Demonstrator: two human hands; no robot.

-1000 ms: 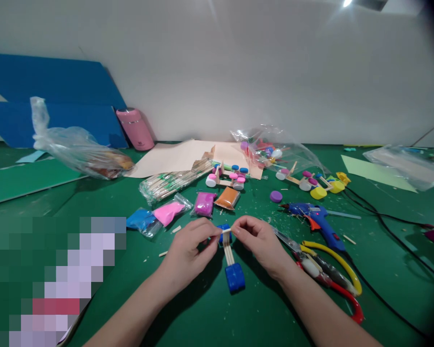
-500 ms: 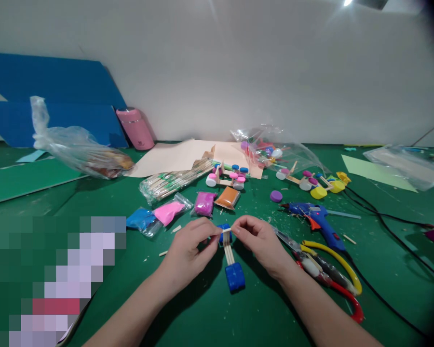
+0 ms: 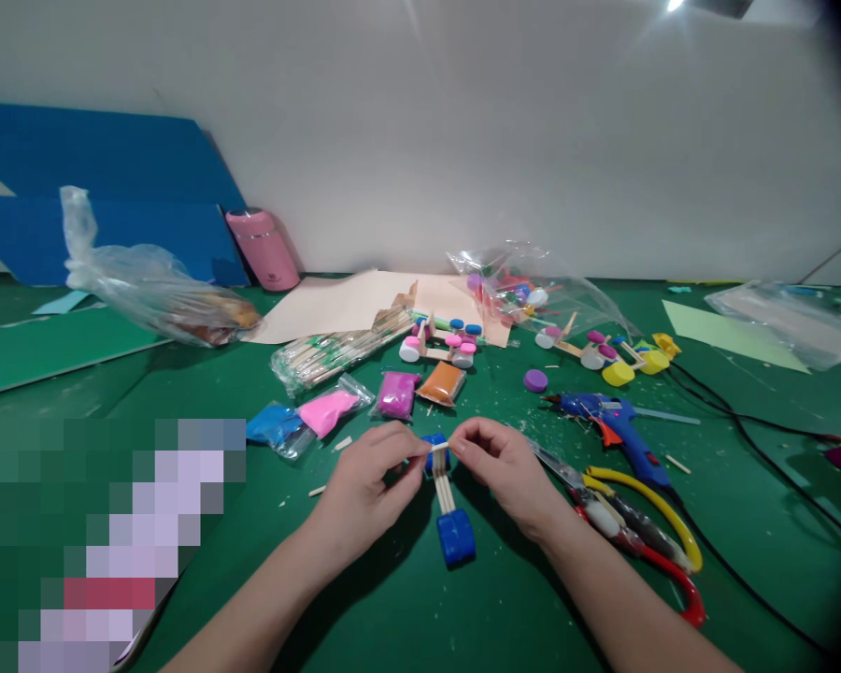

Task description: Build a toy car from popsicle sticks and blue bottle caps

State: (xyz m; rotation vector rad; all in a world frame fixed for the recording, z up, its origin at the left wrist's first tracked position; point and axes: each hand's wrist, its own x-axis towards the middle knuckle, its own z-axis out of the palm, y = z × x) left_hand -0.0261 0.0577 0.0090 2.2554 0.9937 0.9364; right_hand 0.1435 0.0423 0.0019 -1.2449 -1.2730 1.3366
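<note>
Between my hands a short pale stick (image 3: 439, 448) lies crosswise over the far end of a small model. My left hand (image 3: 375, 477) pinches the stick's left end with thumb and forefinger. On the other side, my right hand (image 3: 501, 467) pinches its right end. The model has several thin wooden sticks (image 3: 444, 491) side by side, joining a far blue block (image 3: 434, 439) and a near blue block (image 3: 456, 537). Fingers partly cover the far block.
Right of my hands lie a blue glue gun (image 3: 620, 425), yellow-handled pliers (image 3: 645, 495) and red-handled pliers (image 3: 623, 537). Beyond are clay packets (image 3: 396, 394), wrapped sticks (image 3: 343, 350), small wheeled models (image 3: 438, 350) and a pink bottle (image 3: 263, 249). A pixelated area covers the lower left.
</note>
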